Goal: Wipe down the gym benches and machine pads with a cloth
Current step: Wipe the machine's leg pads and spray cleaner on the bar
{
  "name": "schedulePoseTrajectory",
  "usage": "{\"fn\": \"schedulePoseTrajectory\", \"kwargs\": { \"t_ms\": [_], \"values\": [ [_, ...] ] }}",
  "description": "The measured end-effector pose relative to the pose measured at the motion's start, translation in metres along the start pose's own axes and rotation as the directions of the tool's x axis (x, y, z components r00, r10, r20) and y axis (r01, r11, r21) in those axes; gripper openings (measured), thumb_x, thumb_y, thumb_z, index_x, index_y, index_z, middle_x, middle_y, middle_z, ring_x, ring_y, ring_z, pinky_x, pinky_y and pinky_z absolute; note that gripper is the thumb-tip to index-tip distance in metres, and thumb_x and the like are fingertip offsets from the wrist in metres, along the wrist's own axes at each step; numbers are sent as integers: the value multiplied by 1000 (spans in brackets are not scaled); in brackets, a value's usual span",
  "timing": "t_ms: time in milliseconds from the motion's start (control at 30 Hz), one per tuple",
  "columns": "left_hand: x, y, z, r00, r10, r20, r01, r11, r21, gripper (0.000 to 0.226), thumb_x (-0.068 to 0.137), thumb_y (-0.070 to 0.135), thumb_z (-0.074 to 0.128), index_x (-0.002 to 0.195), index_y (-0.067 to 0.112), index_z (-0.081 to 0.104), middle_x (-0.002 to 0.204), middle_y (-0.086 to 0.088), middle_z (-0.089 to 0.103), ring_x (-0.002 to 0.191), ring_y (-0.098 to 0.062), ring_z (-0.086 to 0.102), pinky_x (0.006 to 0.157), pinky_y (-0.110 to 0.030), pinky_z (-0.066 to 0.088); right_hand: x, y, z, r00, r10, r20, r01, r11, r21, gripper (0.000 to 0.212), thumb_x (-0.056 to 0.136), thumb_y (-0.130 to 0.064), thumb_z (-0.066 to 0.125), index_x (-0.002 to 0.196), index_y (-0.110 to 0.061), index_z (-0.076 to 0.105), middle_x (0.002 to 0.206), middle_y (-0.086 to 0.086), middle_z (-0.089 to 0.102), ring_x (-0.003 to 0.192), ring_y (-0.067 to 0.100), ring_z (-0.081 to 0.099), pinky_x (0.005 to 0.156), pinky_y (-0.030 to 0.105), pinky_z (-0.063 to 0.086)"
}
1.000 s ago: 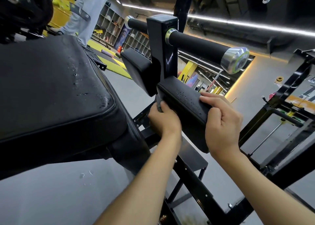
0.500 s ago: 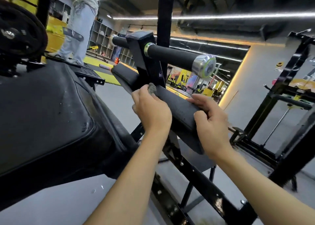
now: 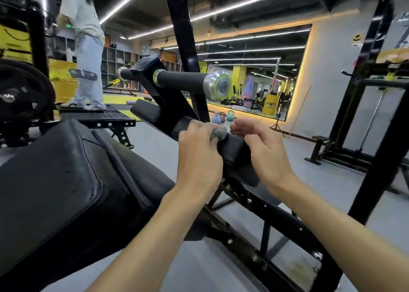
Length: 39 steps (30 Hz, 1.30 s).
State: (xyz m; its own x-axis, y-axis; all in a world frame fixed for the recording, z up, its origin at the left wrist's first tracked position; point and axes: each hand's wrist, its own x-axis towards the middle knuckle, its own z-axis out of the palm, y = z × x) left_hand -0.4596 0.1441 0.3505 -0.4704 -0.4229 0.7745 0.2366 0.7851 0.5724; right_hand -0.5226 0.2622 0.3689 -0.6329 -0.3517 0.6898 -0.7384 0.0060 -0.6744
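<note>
Cloth at top of small pad, both hands on it

Left hand (image 3: pixel 199 156): forearm comes up from lower centre, back of hand to camera, knuckles up. Fingers closed round a bunched grey cloth (image 3: pixel 219 133), which sticks out past the fingertips and sits on the upper face of the small pad (image 3: pixel 232 153).

Right hand (image 3: pixel 264 153): forearm enters from lower right, wrist slightly bent. Fingers curled over the pad's far top edge, heel of hand against its right-hand end. Thumb position: cannot tell.

Small pad: black, fixed to the right of the black upright (image 3: pixel 183 48). Long axis runs from the upright at upper left down towards lower right, nearer the camera. Cloth lies between the two hands, nearer the upright end.

Foam roller bar (image 3: pixel 183 79) sits above the pad, roughly level, chrome cap pointing right. Large bench pad (image 3: pixel 55 181) fills the lower left. A person (image 3: pixel 88 55) stands behind it at upper left. Kettlebells (image 3: pixel 223 117) on the floor beyond the hands, below the mirror (image 3: pixel 254 59)
</note>
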Motion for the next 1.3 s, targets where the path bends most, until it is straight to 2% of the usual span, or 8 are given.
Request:
{"fn": "schedulePoseTrajectory", "kwargs": {
  "t_ms": [333, 433, 533, 633, 800, 900, 1100, 1300],
  "values": [
    [-28, 44, -21, 885, 235, 402, -94, 935, -341, 65, 82, -4, 57, 127, 36, 30, 120, 0, 45, 97, -13, 57, 72, -26, 53, -66, 4, -15, 865, -438, 244, 500, 733, -461, 76, 84, -11, 69, 150, -8, 31, 156, 13, 24, 144, 31, 24, 117, 42, 28],
    [-14, 41, -30, 896, 74, 438, 138, 891, -432, 53, 71, 7, 46, 119, 29, 41, 110, -9, 53, 81, -17, 60, 56, -19, 47, -56, 9, -1, 863, -492, 116, 452, 650, -611, 54, 90, -25, 65, 140, -12, 49, 141, 11, 36, 127, 36, 36, 104, 47, 38],
    [-4, 23, -28, 980, 128, 151, -107, 984, -144, 44, 77, 7, 39, 113, 19, 62, 110, 4, 61, 95, -8, 55, 80, -12, 44, -49, 19, 9, 842, -539, 16, 434, 661, -612, 29, 93, -8, 64, 122, -7, 62, 126, 8, 39, 115, 38, 43, 91, 47, 44],
    [2, 13, -14, 963, 113, 245, -97, 992, -74, 51, 82, 21, 37, 126, 24, 63, 128, 9, 59, 123, -9, 48, 110, -37, 37, -44, 31, 13, 818, -575, -22, 433, 640, -634, 28, 94, -6, 60, 122, -3, 57, 121, 10, 42, 106, 35, 46, 87, 42, 44],
    [-2, 14, 7, 961, 131, 245, -149, 987, 59, 44, 82, 27, 32, 113, 27, 64, 114, 18, 51, 125, -5, 40, 107, -37, 25, -56, 86, -3, 904, -410, -117, 258, 745, -615, 10, 101, -12, 43, 111, -9, 44, 111, 4, 37, 96, 22, 40, 79, 40, 44],
    [-3, 10, 13, 958, 124, 259, -145, 987, 64, 44, 84, 26, 28, 113, 28, 61, 118, 19, 50, 127, -1, 36, 101, -28, 17, -64, 88, 2, 939, -230, -256, 91, 884, -460, 15, 102, -17, 39, 109, -7, 47, 106, -2, 33, 92, 16, 38, 79, 43, 44],
    [-6, 10, 14, 970, 143, 196, -156, 987, 48, 41, 83, 22, 32, 110, 27, 62, 112, 21, 51, 121, 0, 38, 88, -25, 17, -45, 45, 36, 824, -499, -266, 366, 829, -422, 9, 101, -15, 41, 110, -13, 41, 110, 5, 38, 94, 27, 43, 79, 37, 40],
    [-26, 11, 18, 973, 176, 152, -180, 984, 12, 47, 88, 17, 38, 131, 21, 55, 141, 7, 50, 140, -15, 37, 111, -38, 25, -65, 97, 13, 920, -225, -320, 65, 895, -442, 20, 104, -18, 35, 109, -4, 47, 108, 4, 34, 95, 23, 40, 82, 31, 37]
  ]
}}
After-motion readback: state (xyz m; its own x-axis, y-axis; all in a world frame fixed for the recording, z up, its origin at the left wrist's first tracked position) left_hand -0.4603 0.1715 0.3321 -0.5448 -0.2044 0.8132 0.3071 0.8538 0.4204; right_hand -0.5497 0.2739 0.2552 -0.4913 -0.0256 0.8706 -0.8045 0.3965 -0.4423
